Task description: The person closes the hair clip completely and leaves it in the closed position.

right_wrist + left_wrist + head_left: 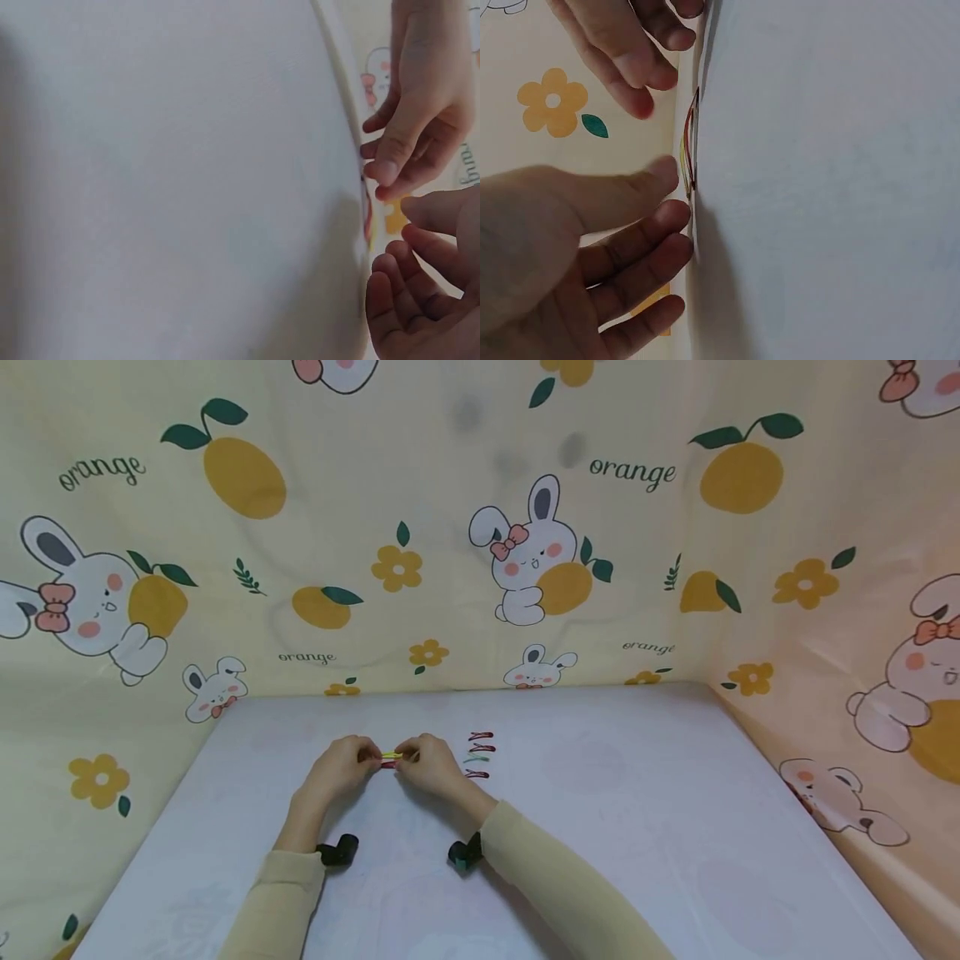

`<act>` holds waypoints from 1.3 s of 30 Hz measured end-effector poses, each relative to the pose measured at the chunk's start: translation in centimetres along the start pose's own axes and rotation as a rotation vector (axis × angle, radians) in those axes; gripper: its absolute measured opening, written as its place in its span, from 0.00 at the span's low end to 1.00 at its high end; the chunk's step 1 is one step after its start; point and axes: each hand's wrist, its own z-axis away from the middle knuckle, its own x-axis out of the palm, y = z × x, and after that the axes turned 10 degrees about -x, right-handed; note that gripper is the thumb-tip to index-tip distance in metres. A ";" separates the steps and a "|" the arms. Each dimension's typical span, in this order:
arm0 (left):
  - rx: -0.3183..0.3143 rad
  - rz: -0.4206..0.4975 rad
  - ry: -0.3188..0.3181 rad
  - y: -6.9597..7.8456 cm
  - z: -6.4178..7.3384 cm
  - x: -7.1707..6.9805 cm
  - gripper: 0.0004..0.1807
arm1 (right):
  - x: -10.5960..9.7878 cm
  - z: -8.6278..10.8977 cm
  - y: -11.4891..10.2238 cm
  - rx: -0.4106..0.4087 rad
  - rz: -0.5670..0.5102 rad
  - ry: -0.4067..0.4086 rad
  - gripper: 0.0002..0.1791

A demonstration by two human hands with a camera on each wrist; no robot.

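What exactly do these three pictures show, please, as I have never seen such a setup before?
There is no robot here: a person works with a bare left hand and a bare right hand. The wide picture comes from a camera worn on the head; the two closer ones come from small black wrist cameras. On the smooth white tabletop, a slim yellow clip and a slim red clip lie between the hands. Right of them, three other red clips and a pale green clip form a column. Neither hand plainly grips anything; whether fingertips touch a clip is unclear.
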 end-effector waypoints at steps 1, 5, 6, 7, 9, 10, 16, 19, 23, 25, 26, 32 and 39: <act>-0.003 0.006 0.001 0.1 0.1 0.0 0.05 | -0.1 0.2 -0.2 -0.001 -0.013 0.007 0.14; 0.002 0.028 0.022 0.5 0.3 -0.3 0.10 | -0.7 0.6 -0.7 -0.027 -0.031 0.046 0.14; 0.005 0.034 0.032 0.6 0.3 -0.3 0.10 | -0.9 0.7 -0.8 -0.036 -0.028 0.057 0.14; 0.006 0.041 0.040 0.8 0.4 -0.4 0.11 | -1.0 0.7 -0.9 -0.046 -0.028 0.067 0.14; 0.017 0.055 0.059 1.0 0.4 -0.4 0.12 | -1.4 0.9 -0.9 -0.059 -0.029 0.085 0.14; 0.026 0.063 0.067 1.2 0.4 -0.4 0.13 | -1.6 1.0 -1.0 -0.068 -0.035 0.096 0.14; 0.069 0.113 0.131 2.0 0.4 -0.2 0.14 | -2.8 1.5 -1.4 -0.127 -0.080 0.161 0.14; 0.119 0.129 0.174 2.5 0.4 0.0 0.14 | -3.5 2.0 -1.6 -0.139 -0.096 0.203 0.14; 0.168 0.149 0.212 3.5 0.6 0.3 0.13 | -4.6 2.8 -1.8 -0.119 -0.136 0.234 0.14; 0.183 0.158 0.224 4.0 0.7 0.4 0.13 | -5.2 3.2 -1.7 -0.118 -0.145 0.246 0.14; 0.191 0.161 0.228 4.2 0.8 0.5 0.12 | -5.5 3.4 -1.6 -0.120 -0.149 0.253 0.14; 0.239 0.178 0.244 5.6 0.9 1.0 0.11 | -6.9 4.4 -0.8 -0.135 -0.129 0.307 0.14; 0.247 0.154 0.209 6.8 1.0 1.7 0.12 | -8.0 5.8 0.5 -0.112 -0.094 0.299 0.13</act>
